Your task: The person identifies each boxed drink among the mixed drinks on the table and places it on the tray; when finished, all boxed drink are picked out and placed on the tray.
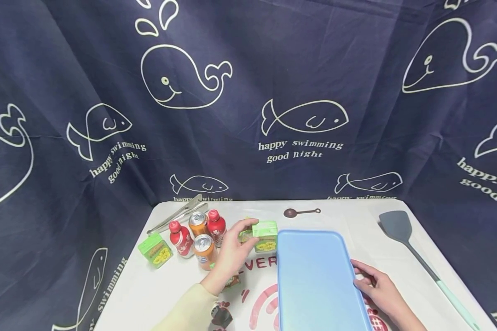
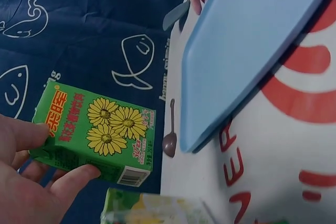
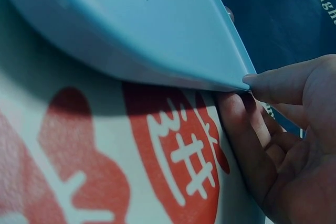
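Observation:
My left hand (image 1: 237,243) grips a green drink carton (image 1: 266,236) with yellow flowers, beside the far left corner of the blue tray (image 1: 319,280). In the left wrist view, the thumb and fingers of that hand close around one end of the carton (image 2: 100,129), its flowered face in full view. A second green carton (image 2: 152,208) shows just below it there. At the tray's right edge, my right hand (image 1: 378,287) pinches the rim, thumb on top and index finger (image 3: 239,119) underneath. The tray's inside is bare.
Left of the tray stand two red bottles (image 1: 181,239), two orange cans (image 1: 205,252) and another green carton (image 1: 156,250). Metal tongs (image 1: 176,215) lie behind them. A brown measuring spoon (image 1: 301,212) lies at the back, a grey spatula (image 1: 414,248) at the right.

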Action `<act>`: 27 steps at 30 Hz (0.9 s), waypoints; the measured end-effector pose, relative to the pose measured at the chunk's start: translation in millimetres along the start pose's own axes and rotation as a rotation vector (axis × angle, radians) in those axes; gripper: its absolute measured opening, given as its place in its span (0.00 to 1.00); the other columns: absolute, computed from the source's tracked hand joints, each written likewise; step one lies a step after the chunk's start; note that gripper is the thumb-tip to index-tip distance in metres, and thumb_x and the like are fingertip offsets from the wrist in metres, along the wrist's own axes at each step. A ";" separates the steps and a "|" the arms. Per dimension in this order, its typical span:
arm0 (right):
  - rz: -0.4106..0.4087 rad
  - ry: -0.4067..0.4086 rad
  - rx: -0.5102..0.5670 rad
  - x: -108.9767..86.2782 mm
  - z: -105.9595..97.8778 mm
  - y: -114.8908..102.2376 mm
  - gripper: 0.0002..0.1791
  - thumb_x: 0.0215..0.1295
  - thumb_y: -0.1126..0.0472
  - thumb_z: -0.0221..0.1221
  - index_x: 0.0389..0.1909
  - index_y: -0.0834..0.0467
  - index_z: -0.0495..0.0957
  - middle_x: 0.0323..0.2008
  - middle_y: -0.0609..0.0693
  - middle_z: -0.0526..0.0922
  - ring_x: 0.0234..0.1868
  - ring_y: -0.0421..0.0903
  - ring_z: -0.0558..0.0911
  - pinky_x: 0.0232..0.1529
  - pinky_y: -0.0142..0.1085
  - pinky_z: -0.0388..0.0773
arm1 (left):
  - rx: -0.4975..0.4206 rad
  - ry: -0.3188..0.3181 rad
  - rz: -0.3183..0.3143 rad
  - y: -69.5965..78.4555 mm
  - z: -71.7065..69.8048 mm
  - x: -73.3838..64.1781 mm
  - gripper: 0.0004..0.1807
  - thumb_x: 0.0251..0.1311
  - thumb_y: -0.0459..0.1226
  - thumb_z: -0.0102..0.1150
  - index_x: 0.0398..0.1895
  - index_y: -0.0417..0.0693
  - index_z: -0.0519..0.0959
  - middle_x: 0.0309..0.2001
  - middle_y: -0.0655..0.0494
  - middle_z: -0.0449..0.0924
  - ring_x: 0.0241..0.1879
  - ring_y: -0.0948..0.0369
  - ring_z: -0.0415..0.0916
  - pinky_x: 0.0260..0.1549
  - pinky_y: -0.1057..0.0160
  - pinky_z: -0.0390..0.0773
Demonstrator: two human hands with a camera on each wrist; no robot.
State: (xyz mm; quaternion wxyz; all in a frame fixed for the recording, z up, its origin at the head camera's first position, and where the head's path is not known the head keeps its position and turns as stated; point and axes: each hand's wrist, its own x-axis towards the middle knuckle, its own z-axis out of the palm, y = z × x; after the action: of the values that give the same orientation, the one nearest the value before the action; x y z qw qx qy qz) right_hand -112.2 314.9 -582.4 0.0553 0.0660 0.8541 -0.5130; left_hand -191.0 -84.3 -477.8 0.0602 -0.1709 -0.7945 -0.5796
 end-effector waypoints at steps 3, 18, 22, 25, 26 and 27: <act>-0.015 0.009 0.010 -0.1 0.5 1.4 0.33 0.70 0.68 0.64 0.74 0.69 0.66 0.53 0.60 0.82 0.36 0.42 0.81 0.39 0.33 0.84 | -0.018 -0.004 -0.018 0.3 10.1 2.3 0.25 0.63 0.26 0.68 0.63 0.50 0.80 0.59 0.53 0.81 0.59 0.52 0.77 0.49 0.60 0.86; -0.018 0.015 -0.003 1.2 -0.2 2.8 0.33 0.70 0.68 0.64 0.73 0.69 0.67 0.53 0.59 0.82 0.36 0.42 0.80 0.39 0.32 0.83 | -0.070 -0.008 0.040 -9.4 65.7 18.3 0.24 0.59 0.23 0.69 0.59 0.46 0.83 0.53 0.52 0.84 0.56 0.53 0.79 0.50 0.61 0.86; -0.017 0.012 -0.006 1.8 -0.2 2.6 0.33 0.70 0.68 0.64 0.73 0.69 0.67 0.53 0.59 0.82 0.36 0.42 0.80 0.39 0.33 0.83 | -0.071 -0.022 0.027 -10.6 80.0 20.6 0.25 0.60 0.23 0.68 0.60 0.48 0.83 0.54 0.54 0.84 0.56 0.55 0.79 0.50 0.64 0.85; -0.012 0.006 -0.009 2.3 -0.5 2.7 0.33 0.70 0.68 0.64 0.74 0.70 0.66 0.54 0.59 0.82 0.36 0.42 0.80 0.39 0.33 0.83 | -0.052 -0.027 0.002 -11.3 90.9 22.0 0.25 0.60 0.24 0.69 0.60 0.51 0.83 0.53 0.58 0.84 0.56 0.58 0.79 0.54 0.63 0.82; -0.009 0.005 -0.014 2.4 -0.5 2.9 0.33 0.70 0.67 0.64 0.74 0.70 0.66 0.54 0.59 0.82 0.36 0.42 0.80 0.40 0.32 0.83 | -0.048 -0.031 -0.005 -11.7 94.6 22.4 0.26 0.60 0.25 0.69 0.60 0.52 0.82 0.53 0.60 0.83 0.56 0.59 0.78 0.54 0.63 0.82; -0.005 0.002 -0.014 2.6 -0.6 3.1 0.34 0.70 0.67 0.64 0.74 0.70 0.66 0.54 0.59 0.82 0.37 0.42 0.80 0.40 0.32 0.83 | -0.049 -0.033 -0.014 -12.2 98.4 22.8 0.26 0.60 0.25 0.69 0.60 0.53 0.82 0.53 0.61 0.83 0.56 0.60 0.78 0.54 0.61 0.83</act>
State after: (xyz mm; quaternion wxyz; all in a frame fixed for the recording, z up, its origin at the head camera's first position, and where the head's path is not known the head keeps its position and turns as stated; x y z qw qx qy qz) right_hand -114.2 317.1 -585.3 0.0534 0.0639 0.8580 -0.5069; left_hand -206.4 9.7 -513.7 0.0387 -0.1764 -0.7822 -0.5962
